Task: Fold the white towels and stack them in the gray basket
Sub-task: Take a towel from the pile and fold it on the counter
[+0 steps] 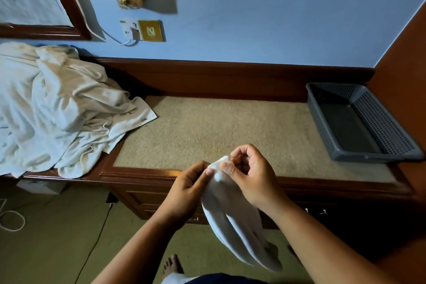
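Towel (232, 221), white, one in hand: head view, at 6 o'clock, hanging past the near edge of the counter (219, 131) toward the floor. Your left grip (187, 188) and right grip (250, 177), two in all, meet at its top end, each pinching the cloth between thumb and fingertips. Judged: you hold it by one edge so its weight draws it straight and you can find the corners for a first fold.

Towel pile (53, 108), at 9 o'clock, crumpled over the counter's left end and spilling down its front; the number in it cannot be told.

Gray basket (380, 120), one, at 3 o'clock on the counter's right end, well apart from your hands. No towel shows inside, so nothing is stacked yet.

Bare stretch of counter between pile and basket: judged, your folding space.
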Action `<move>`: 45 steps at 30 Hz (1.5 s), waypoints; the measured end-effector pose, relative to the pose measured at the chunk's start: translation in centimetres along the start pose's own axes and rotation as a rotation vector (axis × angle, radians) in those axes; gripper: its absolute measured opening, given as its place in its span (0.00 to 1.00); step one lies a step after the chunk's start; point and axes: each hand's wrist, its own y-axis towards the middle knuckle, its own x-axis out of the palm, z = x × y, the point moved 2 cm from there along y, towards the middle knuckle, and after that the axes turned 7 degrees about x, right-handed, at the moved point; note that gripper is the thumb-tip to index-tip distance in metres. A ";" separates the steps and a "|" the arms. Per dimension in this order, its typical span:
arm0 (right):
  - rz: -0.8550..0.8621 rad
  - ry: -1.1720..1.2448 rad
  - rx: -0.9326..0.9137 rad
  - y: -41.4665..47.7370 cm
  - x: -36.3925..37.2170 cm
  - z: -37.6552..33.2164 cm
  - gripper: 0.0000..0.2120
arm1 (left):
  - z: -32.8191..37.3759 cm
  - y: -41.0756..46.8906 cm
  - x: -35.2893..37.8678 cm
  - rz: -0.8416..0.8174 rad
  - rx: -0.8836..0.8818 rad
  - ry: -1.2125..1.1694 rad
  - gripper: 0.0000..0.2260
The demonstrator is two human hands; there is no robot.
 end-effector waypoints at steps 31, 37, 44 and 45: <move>-0.056 0.058 -0.081 -1.8 -1.4 -0.4 0.12 | 13.2 6.1 1.9 0.108 0.501 0.637 0.17; -0.172 -0.486 0.214 -1.4 -3.8 10.5 0.26 | 12.2 8.1 -4.0 0.446 0.370 0.435 0.19; -0.378 -1.068 0.481 -4.1 -12.4 18.2 0.29 | 7.7 9.5 -15.1 0.821 0.134 0.351 0.20; -0.381 -1.099 0.495 -4.1 -13.5 18.9 0.29 | 7.2 9.3 -15.9 0.829 0.118 0.321 0.19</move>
